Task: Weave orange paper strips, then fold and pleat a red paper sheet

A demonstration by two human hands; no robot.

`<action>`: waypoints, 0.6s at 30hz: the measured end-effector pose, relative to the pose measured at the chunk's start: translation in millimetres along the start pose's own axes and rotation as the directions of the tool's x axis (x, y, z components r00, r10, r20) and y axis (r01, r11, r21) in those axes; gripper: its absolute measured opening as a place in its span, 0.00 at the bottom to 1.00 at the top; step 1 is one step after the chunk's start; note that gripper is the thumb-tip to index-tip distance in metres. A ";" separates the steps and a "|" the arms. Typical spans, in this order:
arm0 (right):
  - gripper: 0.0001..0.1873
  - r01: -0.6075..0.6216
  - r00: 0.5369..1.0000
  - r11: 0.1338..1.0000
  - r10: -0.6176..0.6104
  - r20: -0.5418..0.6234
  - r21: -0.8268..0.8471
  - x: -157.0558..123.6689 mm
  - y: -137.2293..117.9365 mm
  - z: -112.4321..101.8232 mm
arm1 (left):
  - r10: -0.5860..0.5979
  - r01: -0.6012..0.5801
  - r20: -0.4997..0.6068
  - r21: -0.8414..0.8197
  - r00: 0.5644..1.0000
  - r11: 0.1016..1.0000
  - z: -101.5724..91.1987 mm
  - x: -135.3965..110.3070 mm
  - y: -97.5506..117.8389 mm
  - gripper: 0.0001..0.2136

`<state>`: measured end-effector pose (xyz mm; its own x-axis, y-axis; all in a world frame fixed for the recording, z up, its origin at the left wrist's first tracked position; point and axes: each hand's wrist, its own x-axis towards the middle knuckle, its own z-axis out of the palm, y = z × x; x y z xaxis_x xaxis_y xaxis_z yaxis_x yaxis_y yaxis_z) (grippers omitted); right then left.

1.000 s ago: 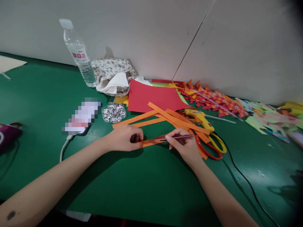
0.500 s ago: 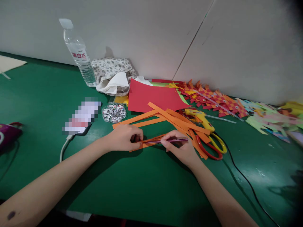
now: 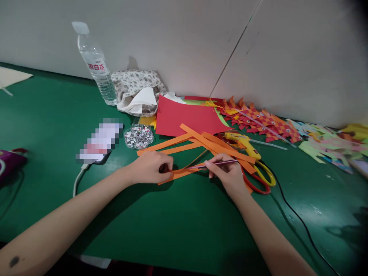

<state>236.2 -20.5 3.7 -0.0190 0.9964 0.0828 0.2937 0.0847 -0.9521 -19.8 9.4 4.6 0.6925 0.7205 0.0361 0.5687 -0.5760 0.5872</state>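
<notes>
Well, nearest me my two forearms run up over the green table (image 3: 178, 230). My left hand (image 3: 151, 168) is closed, thumb and fingers pinched on the near end of an orange strip (image 3: 184, 173). The strip lies on the table between my hands, bowed up a little. My right hand (image 3: 228, 176) is closed too, its fingertips gripping a thin pencil (image 3: 220, 163). The pencil is held almost level, tip pointing left over the strip; I cannot tell whether it touches.

Just right of that hand lie scissors (image 3: 261, 181), and a black cable (image 3: 290, 209) runs from there toward me. Beyond the hands is a loose pile of orange strips (image 3: 212, 145), with a yellow glue gun (image 3: 244, 142) at its right end. To the left sit a tray of googly eyes (image 3: 138, 137) and a phone (image 3: 99, 145). Farther back are a red sheet (image 3: 186, 117), woven paper fish (image 3: 258, 119), a pouch (image 3: 135, 86) and, by the wall, a bottle (image 3: 96, 65).
</notes>
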 end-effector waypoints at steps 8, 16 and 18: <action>0.12 0.067 0.997 0.993 -0.065 -0.029 0.099 -1.9 3.8 -1.1 | -0.018 0.018 0.015 -0.001 1.000 1.000 0.3 0.1 0.5 0.03; 0.11 0.049 0.984 0.997 -0.039 0.173 -0.056 -8.9 2.2 12.6 | -0.012 0.012 0.015 -0.006 1.000 1.000 0.2 0.8 0.1 0.04; 0.11 0.042 0.988 0.998 -0.034 0.152 -0.048 -7.2 3.6 11.0 | -0.010 0.010 0.010 -0.003 1.000 1.000 0.3 0.7 -0.1 0.04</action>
<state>226.8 -27.3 -3.6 -0.1743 0.9822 0.0694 0.3384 0.1259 -0.9325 -19.2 9.9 4.3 0.6911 0.7224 0.0220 0.5743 -0.5674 0.5901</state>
